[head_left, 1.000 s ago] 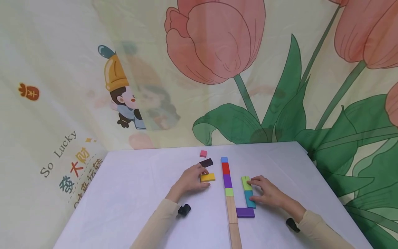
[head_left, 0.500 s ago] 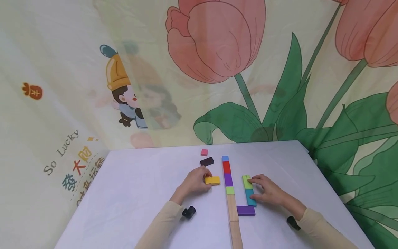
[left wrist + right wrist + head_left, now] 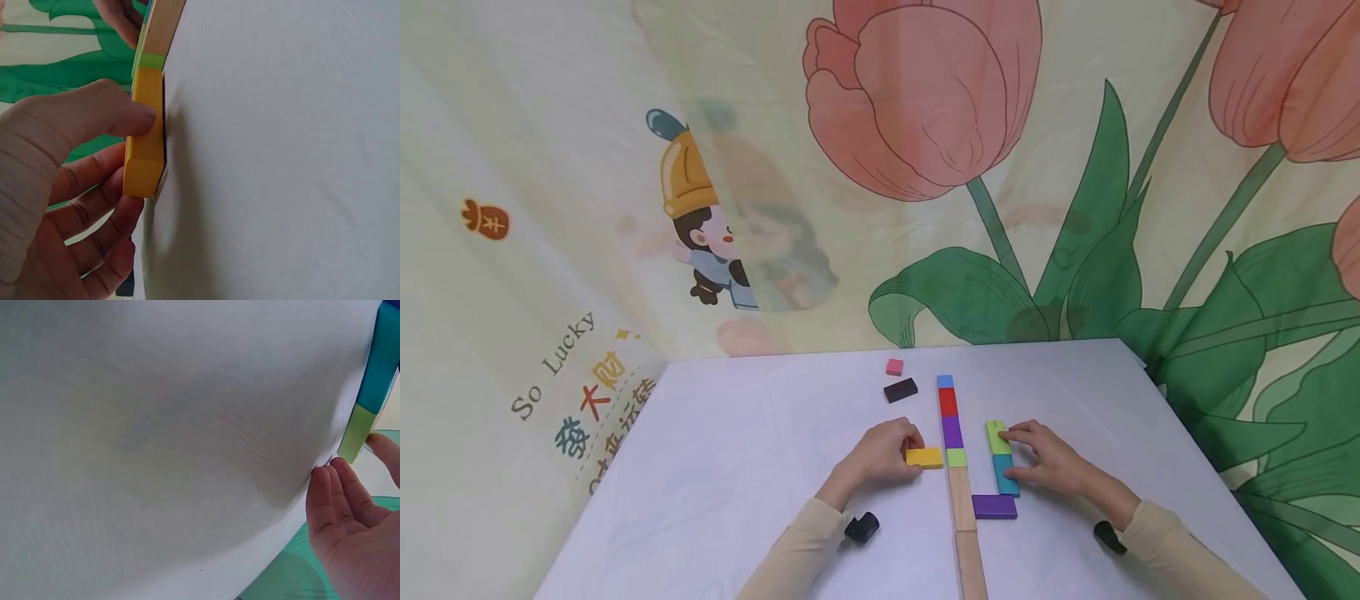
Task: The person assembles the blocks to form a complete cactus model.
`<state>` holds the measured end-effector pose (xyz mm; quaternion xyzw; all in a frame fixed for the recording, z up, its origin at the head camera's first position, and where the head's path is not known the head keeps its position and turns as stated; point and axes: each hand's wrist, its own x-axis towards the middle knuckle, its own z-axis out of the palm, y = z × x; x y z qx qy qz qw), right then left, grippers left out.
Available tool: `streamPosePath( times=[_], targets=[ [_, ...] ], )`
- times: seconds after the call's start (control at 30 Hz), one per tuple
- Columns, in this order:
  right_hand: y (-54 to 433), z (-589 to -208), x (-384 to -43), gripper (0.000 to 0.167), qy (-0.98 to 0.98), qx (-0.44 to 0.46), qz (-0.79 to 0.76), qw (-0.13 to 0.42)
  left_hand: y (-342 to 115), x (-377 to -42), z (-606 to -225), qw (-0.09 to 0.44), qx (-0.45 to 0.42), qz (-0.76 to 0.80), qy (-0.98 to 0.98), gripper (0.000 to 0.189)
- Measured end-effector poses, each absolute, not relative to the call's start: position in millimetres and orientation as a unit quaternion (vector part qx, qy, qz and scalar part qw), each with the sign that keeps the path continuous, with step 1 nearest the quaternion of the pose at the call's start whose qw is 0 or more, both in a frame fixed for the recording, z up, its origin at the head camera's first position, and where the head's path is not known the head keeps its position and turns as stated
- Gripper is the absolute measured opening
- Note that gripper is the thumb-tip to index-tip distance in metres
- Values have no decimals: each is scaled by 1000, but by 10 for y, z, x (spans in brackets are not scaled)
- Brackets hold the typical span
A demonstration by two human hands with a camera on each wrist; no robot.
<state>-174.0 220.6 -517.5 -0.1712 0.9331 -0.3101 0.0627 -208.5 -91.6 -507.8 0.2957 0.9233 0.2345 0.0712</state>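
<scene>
My left hand (image 3: 883, 452) pinches a yellow block (image 3: 925, 457) between thumb and fingers, low over the table. The block's free end points at the small green block (image 3: 956, 457) in a long row; a narrow gap shows in the head view. Seen from the left wrist, the thumb lies on the side of the yellow block (image 3: 147, 140). At the right, my right hand (image 3: 1051, 458) has its fingertips at a lime block (image 3: 997, 437) and a teal block (image 3: 1006, 475) set end to end. The right wrist view shows a fingertip against the lime block (image 3: 357, 432), other fingers extended loosely.
The row continues with blue (image 3: 945, 381), red (image 3: 948, 402) and purple (image 3: 952, 432) blocks behind, wooden blocks (image 3: 962, 500) in front. A purple block (image 3: 995, 507) lies crosswise beside it. Black (image 3: 900, 390) and pink (image 3: 895, 367) blocks lie at the back of the white table (image 3: 737, 467).
My left hand has carried the yellow block to the right and nearer to me, away from the black block and close to the row. The right hand stays at the lime and teal blocks.
</scene>
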Motion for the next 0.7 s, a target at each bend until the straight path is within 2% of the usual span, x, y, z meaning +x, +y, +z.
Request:
streamPosePath(
  times=[0.7],
  targets=[
    [2178,-5154,-1723,63,934,-164,-311,67,-908,-2053,-5093,108,323,268,901,23]
  ],
)
